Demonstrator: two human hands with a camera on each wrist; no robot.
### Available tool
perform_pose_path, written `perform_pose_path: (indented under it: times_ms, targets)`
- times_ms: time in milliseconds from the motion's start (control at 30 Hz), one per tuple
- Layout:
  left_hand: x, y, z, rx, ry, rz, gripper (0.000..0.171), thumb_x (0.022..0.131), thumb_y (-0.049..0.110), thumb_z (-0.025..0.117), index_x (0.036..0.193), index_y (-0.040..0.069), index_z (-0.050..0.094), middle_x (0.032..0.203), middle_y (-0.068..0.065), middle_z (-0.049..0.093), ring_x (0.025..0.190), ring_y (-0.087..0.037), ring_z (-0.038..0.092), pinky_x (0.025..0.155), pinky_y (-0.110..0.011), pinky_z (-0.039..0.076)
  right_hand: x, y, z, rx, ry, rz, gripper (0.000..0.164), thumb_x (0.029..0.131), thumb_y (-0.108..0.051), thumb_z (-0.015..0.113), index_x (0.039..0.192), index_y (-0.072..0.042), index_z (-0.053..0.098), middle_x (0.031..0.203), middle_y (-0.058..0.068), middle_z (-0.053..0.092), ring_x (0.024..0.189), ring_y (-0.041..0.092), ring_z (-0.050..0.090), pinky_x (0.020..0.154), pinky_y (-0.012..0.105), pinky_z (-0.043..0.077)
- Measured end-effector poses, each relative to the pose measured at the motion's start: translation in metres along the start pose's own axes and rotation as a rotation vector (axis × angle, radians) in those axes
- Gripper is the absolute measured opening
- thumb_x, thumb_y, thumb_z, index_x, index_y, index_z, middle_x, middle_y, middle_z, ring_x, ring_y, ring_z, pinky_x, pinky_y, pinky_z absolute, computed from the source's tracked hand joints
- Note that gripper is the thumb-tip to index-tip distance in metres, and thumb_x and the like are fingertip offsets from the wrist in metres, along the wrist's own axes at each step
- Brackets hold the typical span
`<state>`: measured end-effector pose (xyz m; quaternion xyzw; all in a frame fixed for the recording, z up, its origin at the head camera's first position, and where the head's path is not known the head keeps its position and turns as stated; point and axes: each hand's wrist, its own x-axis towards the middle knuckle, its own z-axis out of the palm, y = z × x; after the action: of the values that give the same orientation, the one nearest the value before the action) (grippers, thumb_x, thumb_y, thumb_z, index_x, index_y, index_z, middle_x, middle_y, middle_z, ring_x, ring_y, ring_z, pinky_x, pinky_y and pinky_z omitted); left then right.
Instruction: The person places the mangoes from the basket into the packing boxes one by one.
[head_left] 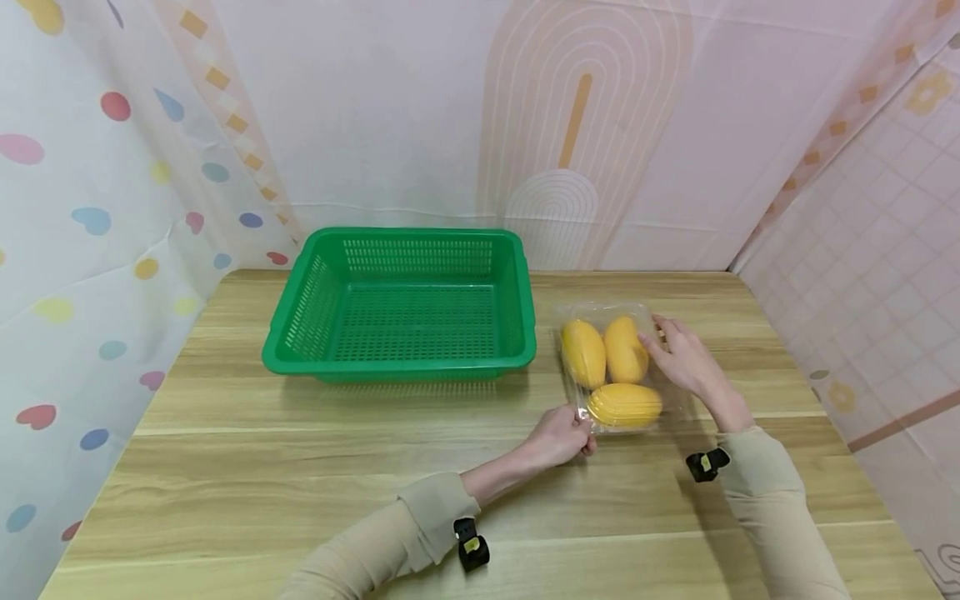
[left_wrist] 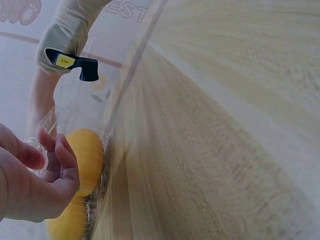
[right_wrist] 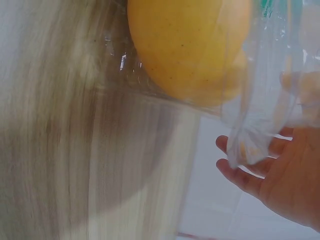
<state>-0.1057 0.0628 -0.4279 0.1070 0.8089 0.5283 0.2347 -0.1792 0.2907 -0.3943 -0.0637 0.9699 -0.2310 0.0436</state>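
Three yellow mangoes (head_left: 626,405) lie in a clear plastic box (head_left: 600,312) on the wooden table, right of centre. At the box's near left corner my left hand (head_left: 558,437) pinches the plastic, its fingers curled in the left wrist view. My right hand (head_left: 686,358) is at the right side of the box, thumb over the clear plastic and fingers at its outer edge. In the right wrist view, the plastic passes between that thumb and the slightly spread fingers (right_wrist: 242,180). One mango (right_wrist: 185,45) shows large through the plastic there.
A green slatted basket (head_left: 401,367) with nothing in it stands left of the box, near the back of the table (head_left: 300,475). Printed curtains (head_left: 375,108) hang behind the table and along both sides. A small black camera is strapped to each wrist.
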Motion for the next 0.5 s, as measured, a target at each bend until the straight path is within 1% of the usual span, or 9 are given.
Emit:
perform_pose_path:
  times_ms: [67,233,367,500]
  targets:
    - [0.000,0.000,0.000,0.011,-0.012,0.007,0.023,0.094,0.009,0.047,0.080,0.003,0.064,0.070,-0.005,0.067,0.059,-0.009,0.052,0.051,-0.017,0.037,0.000,0.001,0.000,-0.002,0.001,0.001,0.067,0.102,-0.041,0.032,0.145,0.010,0.024,0.139,0.035,0.038,0.123,0.051,0.042,0.101,0.061,0.037]
    - [0.002,-0.003,-0.002,0.024,-0.053,-0.004,0.023,0.095,0.009,0.046,0.082,0.002,0.064,0.071,-0.005,0.066,0.060,-0.008,0.049,0.052,-0.017,0.037,-0.001,0.002,0.004,-0.014,0.008,0.013,0.069,0.102,-0.043,0.032,0.146,0.008,0.021,0.142,0.035,0.035,0.127,0.052,0.039,0.103,0.063,0.033]
    - [0.004,-0.003,-0.008,0.022,-0.113,-0.028,0.023,0.094,0.008,0.045,0.082,0.000,0.063,0.071,-0.007,0.066,0.060,-0.009,0.049,0.052,-0.017,0.037,-0.001,0.000,0.007,-0.041,0.021,0.018,0.069,0.101,-0.044,0.032,0.147,0.008,0.021,0.145,0.034,0.033,0.130,0.053,0.034,0.105,0.064,0.030]
    - [0.004,0.000,-0.016,0.031,-0.183,-0.045,0.029,0.095,0.009,0.045,0.078,-0.003,0.064,0.071,-0.009,0.067,0.059,-0.009,0.051,0.053,-0.019,0.038,0.000,-0.003,0.008,-0.066,0.025,0.026,0.070,0.101,-0.045,0.032,0.147,0.007,0.022,0.145,0.033,0.032,0.131,0.053,0.034,0.104,0.064,0.031]
